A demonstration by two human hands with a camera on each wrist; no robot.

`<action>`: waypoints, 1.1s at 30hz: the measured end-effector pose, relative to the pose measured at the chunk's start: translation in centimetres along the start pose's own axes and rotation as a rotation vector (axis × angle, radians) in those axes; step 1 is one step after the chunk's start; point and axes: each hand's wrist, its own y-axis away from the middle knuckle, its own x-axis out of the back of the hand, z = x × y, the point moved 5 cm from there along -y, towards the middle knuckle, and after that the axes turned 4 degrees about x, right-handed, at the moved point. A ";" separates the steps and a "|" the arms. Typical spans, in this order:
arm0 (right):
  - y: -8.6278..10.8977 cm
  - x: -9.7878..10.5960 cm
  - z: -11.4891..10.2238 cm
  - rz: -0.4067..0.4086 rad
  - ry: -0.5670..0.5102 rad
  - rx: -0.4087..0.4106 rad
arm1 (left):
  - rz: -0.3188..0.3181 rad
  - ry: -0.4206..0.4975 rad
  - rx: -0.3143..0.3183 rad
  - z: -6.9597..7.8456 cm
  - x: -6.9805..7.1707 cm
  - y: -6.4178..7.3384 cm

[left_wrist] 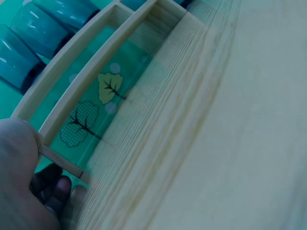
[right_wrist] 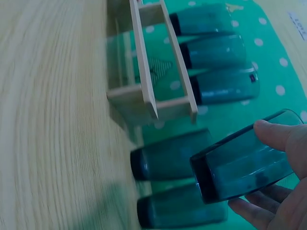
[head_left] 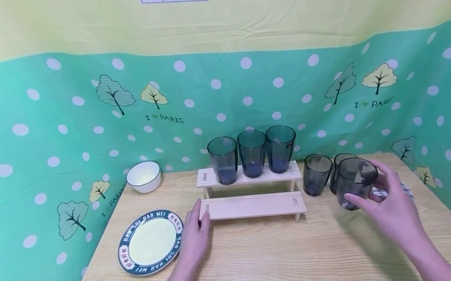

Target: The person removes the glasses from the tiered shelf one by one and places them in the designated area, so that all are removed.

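My right hand (head_left: 390,205) grips a dark tinted drinking glass (head_left: 352,184) between thumb and fingers. The right wrist view shows that held glass (right_wrist: 244,160) raised off the table and tilted. Behind it, two more glasses stand on the table, one (head_left: 317,175) plainly seen and the other (right_wrist: 180,208) partly hidden from the head view. Three tinted glasses (head_left: 253,153) stand in a row on the upper step of a two-tier wooden shelf (head_left: 254,205); its lower step is bare. At the shelf's left end, my left hand (head_left: 194,237) holds the lower step's edge, fingers curled beside the leg panel.
A white plate with a blue patterned rim (head_left: 125,242) lies left of my left hand. At the back left is a white bowl (head_left: 144,178). A checked cloth (head_left: 406,191) shows behind my right hand. A dotted curtain (head_left: 218,97) encloses the wooden table (head_left: 290,259).
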 end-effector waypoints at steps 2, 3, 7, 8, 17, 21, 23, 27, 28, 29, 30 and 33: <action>-0.2 0.7 0.5 0.010 0.009 -0.008 | 0.002 -0.004 -0.002 0.0 0.0 0.0; -0.4 1.0 0.8 0.017 0.013 -0.010 | 0.003 -0.004 -0.002 0.0 0.0 0.0; -1.0 2.2 1.8 0.049 0.048 -0.028 | 0.003 -0.003 -0.004 0.0 0.0 0.0; -1.3 2.4 2.1 0.053 0.056 -0.036 | 0.003 -0.002 -0.006 0.0 0.0 0.0; -3.1 3.6 4.1 0.110 0.056 -0.103 | 0.015 -0.007 -0.022 0.2 0.0 0.2; -3.7 3.9 4.9 0.136 0.046 -0.150 | 0.009 -0.016 -0.017 0.1 0.0 0.1; -4.0 4.0 5.3 0.151 0.038 -0.173 | 0.011 -0.023 -0.020 0.0 -0.1 0.0; -4.5 3.9 6.3 0.157 0.027 -0.216 | 0.026 -0.030 -0.033 0.0 0.0 0.0; -4.7 3.8 6.7 0.152 0.028 -0.230 | 0.026 -0.027 -0.030 0.0 0.0 0.0; -4.8 3.8 7.0 0.147 0.029 -0.246 | 0.025 -0.024 -0.027 0.1 0.0 0.0; -4.9 3.7 7.4 0.145 0.034 -0.260 | 0.021 -0.019 -0.022 0.1 0.0 0.0; -5.3 3.4 8.5 0.141 0.032 -0.299 | 0.008 -0.013 -0.005 0.1 0.0 0.0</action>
